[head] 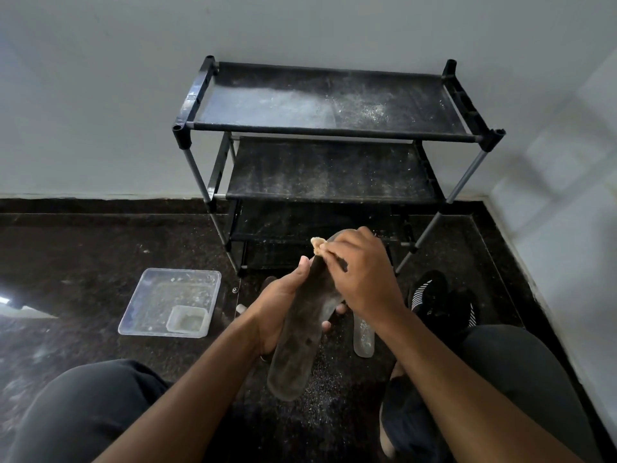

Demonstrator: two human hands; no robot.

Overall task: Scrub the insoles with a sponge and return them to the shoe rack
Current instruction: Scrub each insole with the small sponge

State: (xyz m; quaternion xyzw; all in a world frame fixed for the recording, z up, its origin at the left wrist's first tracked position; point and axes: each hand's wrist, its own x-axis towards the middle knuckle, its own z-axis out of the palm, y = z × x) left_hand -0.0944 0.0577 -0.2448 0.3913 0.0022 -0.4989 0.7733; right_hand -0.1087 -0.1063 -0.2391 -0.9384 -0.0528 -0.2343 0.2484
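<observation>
A dark grey insole (302,329) is held tilted in front of me, toe end up, heel end near my knees. My left hand (282,307) grips it from underneath around its middle. My right hand (360,275) presses a small yellowish sponge (317,246) against the insole's upper end; only a corner of the sponge shows past the fingers. A second, pale insole (363,334) lies on the floor just right of the held one. The black shoe rack (329,128) stands against the wall straight ahead, its dusty fabric shelves bare.
A clear plastic tray (147,302) with a small square container (186,319) in it sits on the dark floor at the left. Black sneakers with white stripes (430,295) lie right of the rack's foot. My knees frame the bottom; a wall closes the right side.
</observation>
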